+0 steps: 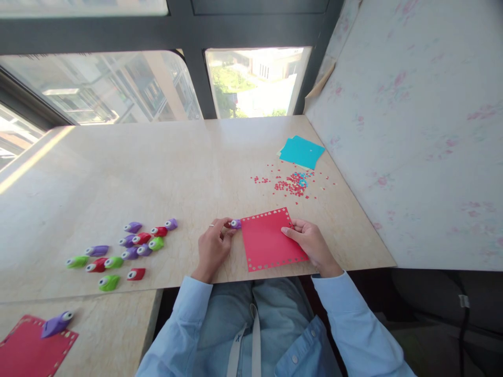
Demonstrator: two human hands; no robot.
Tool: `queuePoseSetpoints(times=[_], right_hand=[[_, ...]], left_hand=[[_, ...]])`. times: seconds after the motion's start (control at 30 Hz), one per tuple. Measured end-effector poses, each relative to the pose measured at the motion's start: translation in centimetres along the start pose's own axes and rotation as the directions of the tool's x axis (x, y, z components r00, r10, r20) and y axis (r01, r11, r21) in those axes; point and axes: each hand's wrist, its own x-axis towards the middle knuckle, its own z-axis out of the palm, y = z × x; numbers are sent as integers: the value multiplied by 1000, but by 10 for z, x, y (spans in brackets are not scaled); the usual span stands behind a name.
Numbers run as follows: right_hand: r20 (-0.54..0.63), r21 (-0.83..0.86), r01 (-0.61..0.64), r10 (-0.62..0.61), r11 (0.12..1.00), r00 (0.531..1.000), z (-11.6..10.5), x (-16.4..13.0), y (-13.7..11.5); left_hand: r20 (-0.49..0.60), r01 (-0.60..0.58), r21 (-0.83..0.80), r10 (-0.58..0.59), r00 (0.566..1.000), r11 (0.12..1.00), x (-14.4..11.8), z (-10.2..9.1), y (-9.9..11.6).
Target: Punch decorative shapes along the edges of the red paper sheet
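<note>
A red paper square [268, 242] with small holes punched along its edges lies flat near the table's front edge. My left hand [214, 246] grips a small purple paper punch [236, 224] set against the sheet's upper left corner. My right hand [310, 243] pinches the sheet's right edge and holds it against the table [157, 173].
Several purple, red and green punches [126, 250] lie scattered at the left. Red and blue paper confetti [293, 183] and teal sheets [302, 152] sit at the back right. Another punched red sheet [29, 351] with a purple punch [57, 323] on it lies at the lower left. Windows stand behind the table.
</note>
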Motion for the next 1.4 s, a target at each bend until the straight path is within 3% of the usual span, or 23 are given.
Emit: queuePoseSetpoints(times=[0.47, 1.4], right_hand=[[-26, -86, 34, -36, 996, 999, -3, 4, 4], [47, -114, 58, -53, 992, 997, -4, 17, 2]], left_hand=[[-15, -58, 156, 61, 998, 986, -4, 3, 7], [-62, -63, 98, 69, 996, 993, -6, 3, 7]])
